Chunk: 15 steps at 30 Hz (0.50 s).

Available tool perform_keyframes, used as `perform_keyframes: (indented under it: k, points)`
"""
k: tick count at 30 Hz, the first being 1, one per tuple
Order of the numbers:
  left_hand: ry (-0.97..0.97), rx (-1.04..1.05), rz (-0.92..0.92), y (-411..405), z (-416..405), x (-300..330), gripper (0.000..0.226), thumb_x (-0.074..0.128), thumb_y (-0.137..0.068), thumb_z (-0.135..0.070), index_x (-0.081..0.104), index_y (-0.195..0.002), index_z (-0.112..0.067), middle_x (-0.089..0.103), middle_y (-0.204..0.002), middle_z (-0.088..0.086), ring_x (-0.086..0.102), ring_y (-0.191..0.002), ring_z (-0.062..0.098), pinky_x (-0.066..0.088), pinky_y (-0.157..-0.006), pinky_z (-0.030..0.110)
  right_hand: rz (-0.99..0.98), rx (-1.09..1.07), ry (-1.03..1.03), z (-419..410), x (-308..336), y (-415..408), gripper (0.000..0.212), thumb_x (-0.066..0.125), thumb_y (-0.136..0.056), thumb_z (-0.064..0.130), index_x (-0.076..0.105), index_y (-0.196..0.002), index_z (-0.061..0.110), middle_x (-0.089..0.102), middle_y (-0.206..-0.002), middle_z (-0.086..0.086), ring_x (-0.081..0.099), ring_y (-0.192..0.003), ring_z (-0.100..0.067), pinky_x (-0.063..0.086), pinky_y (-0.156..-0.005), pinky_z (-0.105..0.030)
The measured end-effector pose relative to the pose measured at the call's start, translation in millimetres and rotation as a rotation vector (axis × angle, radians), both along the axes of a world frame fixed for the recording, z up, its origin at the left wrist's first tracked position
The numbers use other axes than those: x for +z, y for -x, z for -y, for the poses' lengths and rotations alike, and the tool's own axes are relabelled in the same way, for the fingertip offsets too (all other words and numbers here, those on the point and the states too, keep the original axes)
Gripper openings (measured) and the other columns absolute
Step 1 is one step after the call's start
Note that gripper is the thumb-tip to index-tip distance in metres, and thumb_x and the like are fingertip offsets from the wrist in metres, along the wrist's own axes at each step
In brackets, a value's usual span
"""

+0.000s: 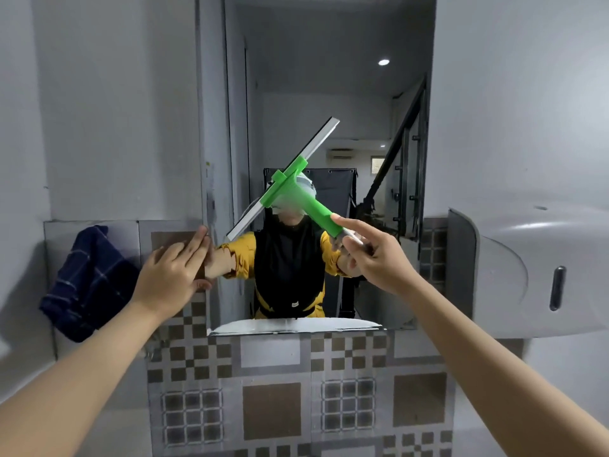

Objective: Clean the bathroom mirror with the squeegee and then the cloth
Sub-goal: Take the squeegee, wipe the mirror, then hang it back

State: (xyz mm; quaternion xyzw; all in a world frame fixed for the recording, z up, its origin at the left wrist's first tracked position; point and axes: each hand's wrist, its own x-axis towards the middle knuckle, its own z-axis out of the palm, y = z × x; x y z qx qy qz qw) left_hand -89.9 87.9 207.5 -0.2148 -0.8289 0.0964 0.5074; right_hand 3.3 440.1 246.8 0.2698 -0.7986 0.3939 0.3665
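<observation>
A tall wall mirror (329, 77) fills the centre of the view. My right hand (375, 258) grips the handle end of a green squeegee (296, 189). Its metal blade runs diagonally from lower left to upper right in front of the glass; whether it touches the glass I cannot tell. My left hand (174, 272) rests flat with straight fingers on the tiled wall at the mirror's left edge and holds nothing. A dark blue checked cloth (85, 285) hangs on the wall left of that hand.
A grey paper dispenser (514, 272) juts out from the wall right of the mirror. Checked brown and grey tiles (273, 410) cover the wall below. The mirror reflects a person in yellow and black and a room behind.
</observation>
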Motion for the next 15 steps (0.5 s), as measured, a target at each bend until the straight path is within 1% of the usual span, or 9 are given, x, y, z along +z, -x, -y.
perform_keyframes:
  k: [2, 4, 5, 6, 7, 8, 11, 13, 15]
  points:
    - [-0.006, -0.002, 0.007, -1.5, -0.5, 0.3, 0.086, 0.085, -0.057, -0.029, 0.048, -0.13, 0.0, 0.039, -0.145, 0.015, 0.058, -0.099, 0.037, 0.051, -0.078, 0.054, -0.053, -0.072, -0.052, -4.5, 1.4, 0.5, 0.047, 0.053, -0.096, 0.008, 0.052, -0.128, 0.043, 0.062, -0.096, 0.035, 0.056, -0.061, -0.001, 0.048, -0.064, -0.009]
    - [-0.006, -0.009, 0.013, -3.5, -1.0, 0.9, 0.088, 0.086, -0.056, -0.03, 0.048, -0.13, 0.0, 0.038, -0.145, 0.014, 0.059, -0.098, 0.037, 0.052, -0.076, 0.054, -0.095, -0.151, -0.134, -10.2, 5.0, -1.3, 0.05, 0.054, -0.095, 0.012, 0.046, -0.131, 0.046, 0.063, -0.107, 0.027, 0.067, -0.082, -0.005, 0.052, -0.079, -0.013]
    - [-0.004, -0.011, 0.016, -4.6, -1.0, 1.0, 0.089, 0.086, -0.055, -0.031, 0.048, -0.13, 0.0, 0.038, -0.145, 0.014, 0.059, -0.097, 0.037, 0.052, -0.076, 0.054, -0.099, -0.179, -0.182, -14.6, 7.3, -2.7, 0.051, 0.054, -0.096, 0.014, 0.043, -0.133, 0.046, 0.064, -0.108, 0.025, 0.068, -0.079, -0.008, 0.055, -0.076, -0.017]
    - [-0.002, -0.012, 0.018, -5.7, -1.3, 1.4, 0.09, 0.086, -0.055, -0.032, 0.048, -0.13, 0.0, 0.037, -0.146, 0.014, 0.06, -0.097, 0.037, 0.052, -0.075, 0.053, -0.096, -0.201, -0.224, -20.7, 9.4, -3.3, 0.052, 0.053, -0.096, 0.014, 0.041, -0.135, 0.045, 0.066, -0.106, 0.022, 0.065, -0.069, -0.009, 0.055, -0.067, -0.019]
    - [0.001, -0.012, 0.019, -6.5, -1.2, 1.7, 0.09, 0.085, -0.056, -0.033, 0.047, -0.131, 0.0, 0.037, -0.146, 0.013, 0.06, -0.096, 0.037, 0.052, -0.074, 0.053, -0.087, -0.211, -0.252, -25.9, 12.1, -6.7, 0.052, 0.053, -0.096, 0.012, 0.04, -0.137, 0.042, 0.068, -0.099, 0.018, 0.06, -0.058, -0.006, 0.051, -0.055, -0.016]
    - [0.002, -0.012, 0.02, -7.1, -1.2, 2.0, 0.09, 0.084, -0.057, -0.034, 0.047, -0.132, 0.0, 0.037, -0.146, 0.013, 0.06, -0.096, 0.037, 0.052, -0.073, 0.053, -0.076, -0.225, -0.266, -32.5, 14.2, -8.9, 0.053, 0.053, -0.096, 0.009, 0.041, -0.137, 0.039, 0.066, -0.089, 0.02, 0.055, -0.052, -0.003, 0.043, -0.048, -0.01]
    - [0.002, -0.005, 0.021, -7.2, 0.0, 1.7, 0.091, 0.081, -0.061, -0.04, 0.043, -0.135, -0.002, 0.032, -0.149, 0.01, 0.057, -0.096, 0.034, 0.052, -0.071, 0.049, -0.063, -0.268, -0.279, -49.3, 17.3, -20.0, 0.05, 0.054, -0.095, 0.008, 0.043, -0.137, 0.032, 0.05, -0.058, 0.038, 0.049, -0.047, 0.005, 0.035, -0.047, -0.004]
    - [0.0, -0.01, 0.019, -6.7, 0.9, 1.5, 0.091, 0.079, -0.063, -0.042, 0.042, -0.136, -0.003, 0.03, -0.15, 0.01, 0.056, -0.095, 0.032, 0.052, -0.07, 0.048, -0.04, -0.291, -0.289, -61.3, 13.7, -24.7, 0.049, 0.053, -0.096, 0.01, 0.042, -0.137, 0.032, 0.05, -0.056, 0.045, 0.049, -0.047, 0.005, 0.035, -0.048, -0.005]
    - [-0.003, -0.019, 0.015, -6.9, 1.1, 1.4, 0.091, 0.079, -0.064, -0.042, 0.041, -0.137, -0.003, 0.03, -0.151, 0.01, 0.055, -0.094, 0.032, 0.051, -0.07, 0.048, -0.018, -0.319, -0.269, -76.6, 8.1, -29.8, 0.05, 0.053, -0.096, 0.012, 0.042, -0.136, 0.039, 0.054, -0.057, 0.039, 0.042, -0.042, -0.004, 0.033, -0.046, -0.011]
